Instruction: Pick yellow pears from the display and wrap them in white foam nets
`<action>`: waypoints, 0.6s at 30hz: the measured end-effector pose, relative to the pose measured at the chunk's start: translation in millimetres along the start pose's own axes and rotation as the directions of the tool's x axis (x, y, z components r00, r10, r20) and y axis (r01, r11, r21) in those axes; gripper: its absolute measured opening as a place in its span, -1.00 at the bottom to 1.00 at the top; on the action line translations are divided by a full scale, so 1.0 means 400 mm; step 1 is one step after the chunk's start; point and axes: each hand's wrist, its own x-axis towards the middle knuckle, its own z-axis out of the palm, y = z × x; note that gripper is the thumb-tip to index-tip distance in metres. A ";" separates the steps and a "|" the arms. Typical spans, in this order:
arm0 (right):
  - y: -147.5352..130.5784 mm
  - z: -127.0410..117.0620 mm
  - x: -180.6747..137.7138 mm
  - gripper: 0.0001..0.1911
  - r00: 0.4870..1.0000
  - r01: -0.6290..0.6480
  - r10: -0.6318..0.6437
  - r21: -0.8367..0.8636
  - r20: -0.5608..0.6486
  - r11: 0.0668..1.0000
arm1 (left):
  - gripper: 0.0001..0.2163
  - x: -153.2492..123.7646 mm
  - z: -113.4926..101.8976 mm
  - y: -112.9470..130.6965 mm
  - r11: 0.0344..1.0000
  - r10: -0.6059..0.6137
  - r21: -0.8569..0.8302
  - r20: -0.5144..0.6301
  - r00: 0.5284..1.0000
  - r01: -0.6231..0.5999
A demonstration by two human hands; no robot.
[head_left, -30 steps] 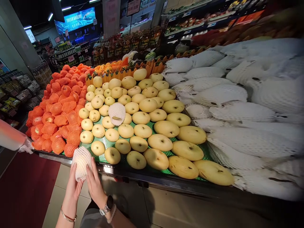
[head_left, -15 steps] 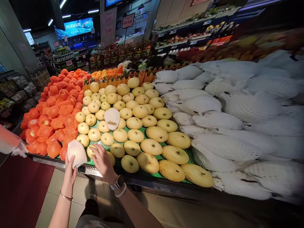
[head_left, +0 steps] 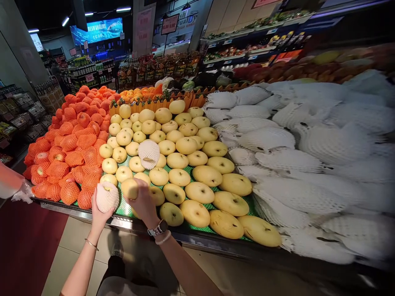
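My left hand (head_left: 99,213) holds up a pear wrapped in white foam netting (head_left: 107,196) at the front left edge of the fruit display. My right hand (head_left: 143,202) is closed over a bare yellow pear (head_left: 129,188) in the front row and lifts it slightly off the green mat (head_left: 122,207). Rows of bare yellow pears (head_left: 185,164) fill the middle of the display. One more netted pear (head_left: 148,153) lies among them.
Fruit in orange netting (head_left: 70,144) is piled on the left, fruit in white netting (head_left: 302,156) on the right. Another person's gloved hand (head_left: 21,192) and sleeve reach in at the far left. Shelves and bottled goods stand behind. Tiled floor and a red mat lie below.
My right hand left the netted pear, reached onto the display and closed on a bare pear. My left hand raised the netted pear toward the display edge.
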 end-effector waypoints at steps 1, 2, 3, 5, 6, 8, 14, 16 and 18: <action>0.005 -0.020 0.008 -0.31 0.998 -0.032 0.035 0.052 -0.048 0.998 | -0.26 0.001 0.006 0.003 0.999 0.025 0.042 0.026 0.999 -0.026; 0.011 -0.038 0.012 -0.37 0.993 -0.073 0.083 0.120 -0.087 0.990 | -0.29 0.001 0.013 0.008 0.995 0.050 0.080 0.068 0.996 -0.056; 0.016 -0.054 0.011 -0.37 0.985 -0.116 0.137 0.187 -0.104 0.976 | -0.31 0.002 0.021 0.013 0.990 0.075 0.112 0.121 0.990 -0.089; 0.024 -0.079 -0.003 -0.32 0.962 -0.212 0.252 0.290 -0.108 0.933 | -0.33 0.004 0.040 0.023 0.976 0.120 0.151 0.236 0.964 -0.158; 0.027 -0.089 -0.014 -0.29 0.947 -0.261 0.305 0.318 -0.099 0.911 | -0.31 0.005 0.049 0.029 0.970 0.128 0.166 0.283 0.950 -0.180; 0.028 -0.106 -0.039 -0.24 0.921 -0.315 0.373 0.356 -0.108 0.880 | -0.18 0.008 0.061 0.041 0.962 0.109 0.203 0.335 0.936 -0.184; 0.033 -0.157 -0.100 -0.24 0.869 -0.370 0.479 0.475 -0.129 0.798 | 0.10 0.029 0.032 0.079 0.941 0.064 0.274 0.439 0.896 -0.201; 0.038 -0.167 -0.123 -0.19 0.827 -0.457 0.557 0.493 -0.069 0.740 | 0.18 0.045 0.009 0.090 0.927 0.041 0.301 0.511 0.859 -0.224; 0.041 -0.172 -0.147 -0.18 0.799 -0.499 0.600 0.516 -0.037 0.697 | 0.22 0.067 -0.012 0.100 0.914 0.027 0.313 0.586 0.810 -0.257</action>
